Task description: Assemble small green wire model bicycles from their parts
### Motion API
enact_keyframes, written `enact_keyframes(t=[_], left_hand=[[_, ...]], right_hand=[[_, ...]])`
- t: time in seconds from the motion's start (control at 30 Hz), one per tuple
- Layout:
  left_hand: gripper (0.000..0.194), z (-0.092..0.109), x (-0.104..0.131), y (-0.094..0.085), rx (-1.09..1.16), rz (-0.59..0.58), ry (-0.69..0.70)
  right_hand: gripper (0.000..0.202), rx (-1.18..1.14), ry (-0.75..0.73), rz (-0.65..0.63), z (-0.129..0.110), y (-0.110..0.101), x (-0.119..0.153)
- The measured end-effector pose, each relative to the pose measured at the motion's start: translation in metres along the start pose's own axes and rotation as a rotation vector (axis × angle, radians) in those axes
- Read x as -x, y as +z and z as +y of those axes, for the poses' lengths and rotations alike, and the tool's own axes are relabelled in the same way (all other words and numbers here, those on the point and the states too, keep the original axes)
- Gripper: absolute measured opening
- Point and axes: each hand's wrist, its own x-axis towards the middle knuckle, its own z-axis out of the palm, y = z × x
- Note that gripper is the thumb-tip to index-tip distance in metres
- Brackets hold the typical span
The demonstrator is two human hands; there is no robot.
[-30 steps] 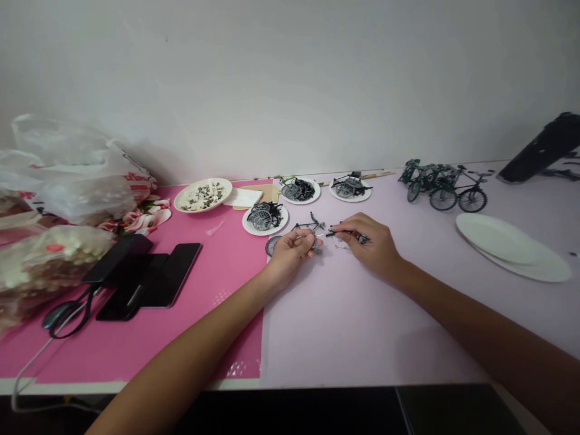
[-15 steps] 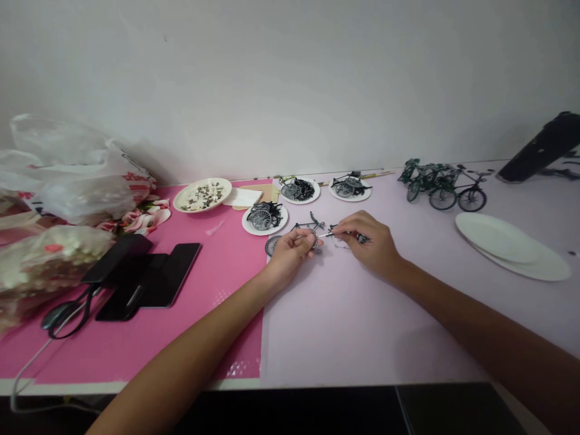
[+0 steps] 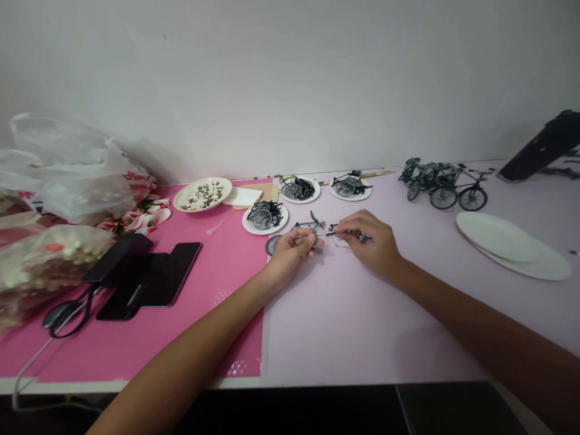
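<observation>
Apparently, several model bicycles (image 3: 444, 197) stood complete at right, while parts (image 3: 265, 217) on three plates (image 3: 248, 226) looked unused. At the centre, the left hand (image 3: 292, 249) pinched one seemingly unfinished bicycle (image 3: 304, 227); the right hand (image 3: 369, 238), pinched together, held a thin tool (image 3: 332, 233) beside it.

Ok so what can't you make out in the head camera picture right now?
All in the head view:
Middle of the small bicycle: covered by the left hand.
Rear end of the slim rod: hidden by the right hand; its tip is too small to tell.
Bits in the bowl: too small to identify.
Plastic bag: cut off by the left edge.
Black case: cut off by the right edge.
</observation>
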Motion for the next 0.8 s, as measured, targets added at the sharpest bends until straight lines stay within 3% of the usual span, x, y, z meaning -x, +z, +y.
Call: enact_keyframes(t=[0.3,0.8], left_hand=[[0.057,-0.0005,-0.0009,-0.0012,-0.005,0.002,-0.007],[0.054,-0.0031,-0.0027,-0.0045,-0.022,-0.013,0.006]], right_hand=[[0.007,-0.005,-0.027,0.01,0.0016,0.0012,0.0006],[0.017,-0.015,0.243,-0.106,0.0047,-0.0016,0.0022]])
